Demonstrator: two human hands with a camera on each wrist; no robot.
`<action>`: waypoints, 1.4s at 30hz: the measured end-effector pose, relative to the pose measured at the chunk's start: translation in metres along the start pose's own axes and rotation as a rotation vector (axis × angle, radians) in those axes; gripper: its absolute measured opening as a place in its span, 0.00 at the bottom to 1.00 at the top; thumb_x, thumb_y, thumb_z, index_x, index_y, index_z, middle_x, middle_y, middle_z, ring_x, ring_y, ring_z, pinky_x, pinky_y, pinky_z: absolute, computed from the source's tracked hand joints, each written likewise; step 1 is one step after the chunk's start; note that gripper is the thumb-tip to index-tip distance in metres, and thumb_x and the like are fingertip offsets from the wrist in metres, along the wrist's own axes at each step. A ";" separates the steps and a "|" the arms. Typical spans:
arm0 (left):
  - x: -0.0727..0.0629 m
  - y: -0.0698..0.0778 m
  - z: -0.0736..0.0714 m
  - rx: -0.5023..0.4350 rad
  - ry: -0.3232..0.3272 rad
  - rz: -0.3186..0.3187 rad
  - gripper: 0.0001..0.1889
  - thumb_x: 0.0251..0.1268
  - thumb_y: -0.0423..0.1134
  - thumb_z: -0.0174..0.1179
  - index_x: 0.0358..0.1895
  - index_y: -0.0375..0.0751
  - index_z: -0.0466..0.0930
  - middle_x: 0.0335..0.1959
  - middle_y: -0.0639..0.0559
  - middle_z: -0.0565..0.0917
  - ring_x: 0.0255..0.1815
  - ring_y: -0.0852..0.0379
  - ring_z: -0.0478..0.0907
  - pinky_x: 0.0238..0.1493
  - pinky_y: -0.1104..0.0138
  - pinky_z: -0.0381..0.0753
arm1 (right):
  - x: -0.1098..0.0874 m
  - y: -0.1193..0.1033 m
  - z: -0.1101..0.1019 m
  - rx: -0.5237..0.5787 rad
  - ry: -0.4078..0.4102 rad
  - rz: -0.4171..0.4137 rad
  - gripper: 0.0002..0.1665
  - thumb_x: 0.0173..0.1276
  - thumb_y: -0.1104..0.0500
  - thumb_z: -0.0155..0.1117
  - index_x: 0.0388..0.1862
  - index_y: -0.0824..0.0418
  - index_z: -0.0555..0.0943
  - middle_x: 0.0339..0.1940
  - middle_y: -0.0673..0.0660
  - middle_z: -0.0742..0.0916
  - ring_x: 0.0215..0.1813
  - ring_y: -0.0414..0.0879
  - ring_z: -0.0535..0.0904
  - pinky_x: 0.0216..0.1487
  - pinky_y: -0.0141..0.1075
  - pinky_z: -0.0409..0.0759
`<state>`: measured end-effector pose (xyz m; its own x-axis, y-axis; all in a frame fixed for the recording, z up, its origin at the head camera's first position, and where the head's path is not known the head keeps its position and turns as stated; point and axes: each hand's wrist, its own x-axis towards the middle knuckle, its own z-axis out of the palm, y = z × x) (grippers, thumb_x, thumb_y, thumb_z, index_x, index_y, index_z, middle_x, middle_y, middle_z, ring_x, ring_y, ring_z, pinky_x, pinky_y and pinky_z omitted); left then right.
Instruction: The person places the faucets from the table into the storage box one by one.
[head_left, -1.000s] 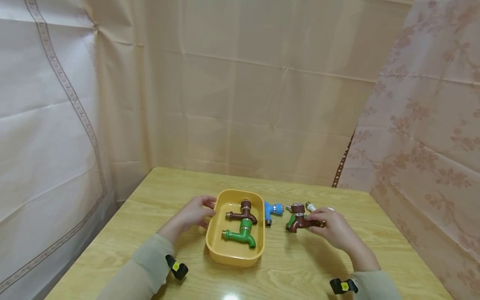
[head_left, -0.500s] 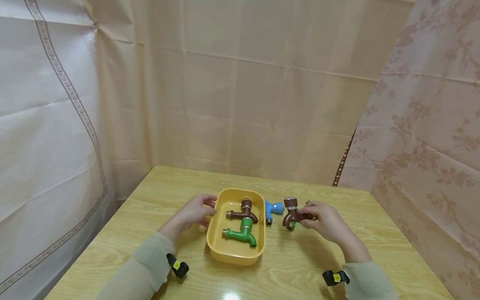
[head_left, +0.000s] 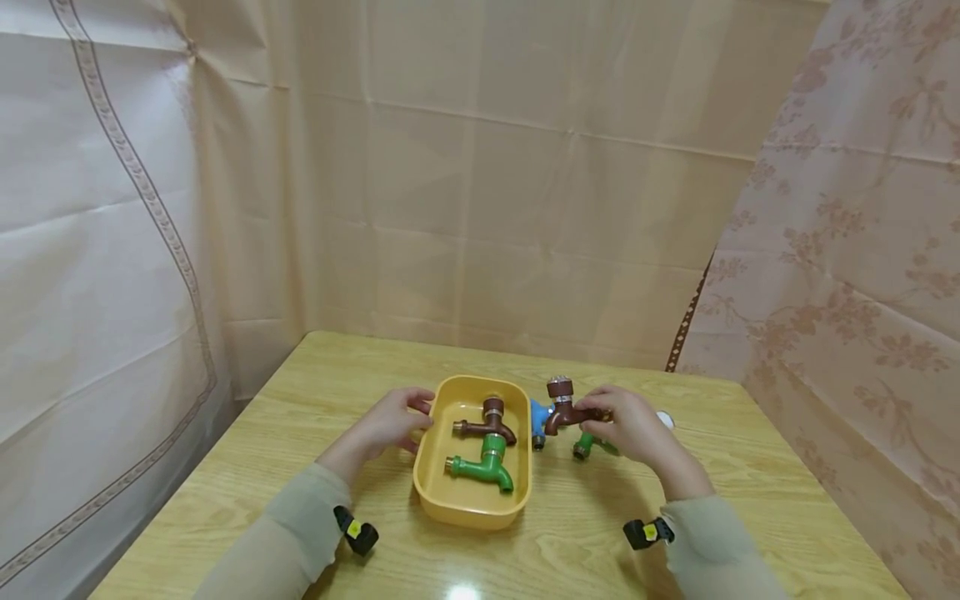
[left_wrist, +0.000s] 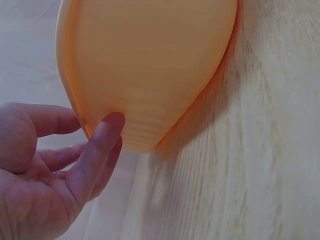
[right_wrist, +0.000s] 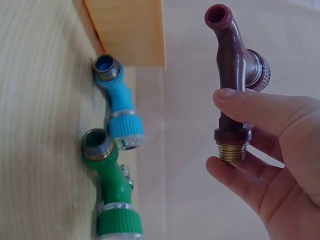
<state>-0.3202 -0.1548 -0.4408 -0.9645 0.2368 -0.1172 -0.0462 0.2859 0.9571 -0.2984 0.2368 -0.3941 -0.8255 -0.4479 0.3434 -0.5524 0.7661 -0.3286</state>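
Note:
My right hand [head_left: 626, 425] pinches a brown tap [head_left: 566, 412] by its inlet end, between thumb and fingers. The right wrist view shows this brown tap [right_wrist: 232, 75] raised off the table, brass thread near the fingers and spout pointing away. My left hand [head_left: 393, 421] rests its fingers against the left side of a yellow plastic tub [head_left: 472, 518]. In the left wrist view, fingertips [left_wrist: 114, 122] lie at the tub's outer wall and rim. Inside the tub are another brown tap [head_left: 480, 430] and a green tap [head_left: 480, 473], side by side.
A blue tap [head_left: 538, 423] lies close to the tub's right side, partly covered by the held tap. Beside it lies a second green tap [head_left: 592, 443]. A white round end [head_left: 665, 419] shows behind my right hand. Curtains surround the wooden table [head_left: 555, 550].
My right hand has carried the brown tap leftward and up toward the tub, over the blue tap, uncovering part of the green tap on the table. My left hand stays at the tub.

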 end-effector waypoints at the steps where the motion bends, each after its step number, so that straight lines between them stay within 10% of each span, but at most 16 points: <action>1: 0.000 0.000 0.000 -0.001 0.001 0.000 0.27 0.68 0.27 0.60 0.70 0.32 0.70 0.56 0.36 0.76 0.45 0.47 0.82 0.32 0.56 0.89 | 0.003 -0.001 0.000 0.000 -0.001 -0.005 0.13 0.64 0.62 0.75 0.49 0.56 0.89 0.49 0.55 0.87 0.44 0.48 0.82 0.41 0.44 0.83; 42: -0.001 -0.002 -0.001 0.002 -0.007 0.020 0.27 0.68 0.27 0.59 0.70 0.30 0.69 0.57 0.35 0.75 0.46 0.45 0.82 0.30 0.56 0.89 | 0.066 -0.039 0.001 0.009 -0.062 -0.095 0.14 0.65 0.63 0.75 0.50 0.58 0.89 0.46 0.55 0.87 0.47 0.50 0.83 0.48 0.46 0.85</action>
<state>-0.3191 -0.1566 -0.4422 -0.9633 0.2492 -0.0997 -0.0261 0.2825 0.9589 -0.3316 0.1762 -0.3594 -0.7747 -0.5461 0.3188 -0.6293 0.7149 -0.3048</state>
